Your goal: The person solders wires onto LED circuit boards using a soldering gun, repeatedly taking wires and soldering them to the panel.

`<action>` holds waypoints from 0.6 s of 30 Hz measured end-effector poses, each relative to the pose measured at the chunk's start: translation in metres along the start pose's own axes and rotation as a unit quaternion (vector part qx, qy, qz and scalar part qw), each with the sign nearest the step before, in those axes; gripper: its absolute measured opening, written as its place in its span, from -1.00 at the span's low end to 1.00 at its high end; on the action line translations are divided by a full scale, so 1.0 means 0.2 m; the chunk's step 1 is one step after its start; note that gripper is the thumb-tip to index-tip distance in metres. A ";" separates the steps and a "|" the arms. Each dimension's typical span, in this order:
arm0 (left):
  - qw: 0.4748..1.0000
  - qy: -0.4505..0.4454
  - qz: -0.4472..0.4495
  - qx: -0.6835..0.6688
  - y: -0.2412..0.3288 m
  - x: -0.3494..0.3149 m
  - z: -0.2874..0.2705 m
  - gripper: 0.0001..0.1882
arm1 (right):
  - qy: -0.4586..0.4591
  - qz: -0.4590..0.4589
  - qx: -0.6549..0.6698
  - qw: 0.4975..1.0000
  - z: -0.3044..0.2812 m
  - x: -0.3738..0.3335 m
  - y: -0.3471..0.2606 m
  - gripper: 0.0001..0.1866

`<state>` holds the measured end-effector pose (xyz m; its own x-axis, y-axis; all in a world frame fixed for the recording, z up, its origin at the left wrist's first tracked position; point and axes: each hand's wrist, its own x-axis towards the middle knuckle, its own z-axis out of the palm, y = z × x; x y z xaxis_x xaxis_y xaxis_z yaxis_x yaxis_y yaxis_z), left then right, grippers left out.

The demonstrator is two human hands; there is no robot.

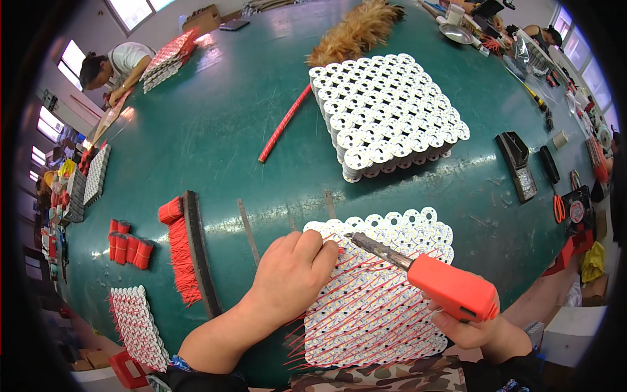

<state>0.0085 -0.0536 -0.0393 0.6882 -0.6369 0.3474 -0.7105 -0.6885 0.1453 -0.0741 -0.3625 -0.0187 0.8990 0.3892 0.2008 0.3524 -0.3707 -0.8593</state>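
A sheet of round white circuit boards [379, 307] lies on the table before me, with many thin red wires across it. My left hand [290, 271] is closed over its upper left part, fingertips pinched together on a red wire [340, 249]. In my right hand [467, 330] is a soldering iron with a red pistol-style handle [450, 287]. Its dark metal tip [353, 237] points left, close to my left fingertips and the upper rows of boards. Whether the tip touches a board I cannot tell. The right fingers wrap the handle and are partly hidden by it.
A tall stack of similar board sheets [392, 117] stands beyond, beside a feather duster [356, 32]. Left lie red wires along a dark strip [201, 255], wire bundles [130, 248] and a wired sheet [137, 323]. Scissors [559, 208] lie right. A person [124, 65] works far left.
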 end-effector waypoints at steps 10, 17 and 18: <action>1.000 -0.017 -0.004 -0.005 -0.01 0.00 -0.01 -0.79 | -0.020 0.001 0.025 0.999 0.01 0.03 0.00 -0.47; 1.000 -0.020 -0.013 0.000 0.00 0.00 -0.02 -0.80 | -0.020 0.010 0.028 0.999 0.02 0.02 0.00 -0.44; 1.000 -0.019 -0.014 0.000 0.00 0.00 -0.02 -0.80 | -0.021 0.009 0.027 0.999 0.03 0.01 0.01 -0.44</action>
<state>0.0074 -0.0528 -0.0360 0.7126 -0.6307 0.3071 -0.6914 -0.7057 0.1548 -0.0724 -0.3576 -0.0218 0.8929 0.4189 0.1652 0.3199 -0.3318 -0.8875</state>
